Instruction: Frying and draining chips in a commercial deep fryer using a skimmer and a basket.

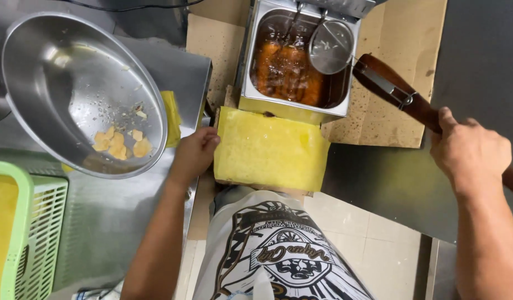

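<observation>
My right hand (469, 151) grips the brown wooden handle (404, 100) of a round metal skimmer (331, 46), whose bowl hangs over the hot oil of a steel fryer (255, 66). Golden pieces fry in the oil. My left hand (194, 153) rests with curled fingers on the edge of the steel counter (117, 211), touching the left edge of a yellow oil-soaked pad (270, 150) in front of the fryer. A large steel bowl (62, 72) with a few fried chips (118, 144) stands tilted on the counter, left of my left hand.
A green plastic basket (36, 233) lined with yellow paper sits at the lower left. Brown cardboard (401, 66) lies under and around the fryer. A dark surface (401, 183) lies to the right, and pale floor tiles (367, 244) show below.
</observation>
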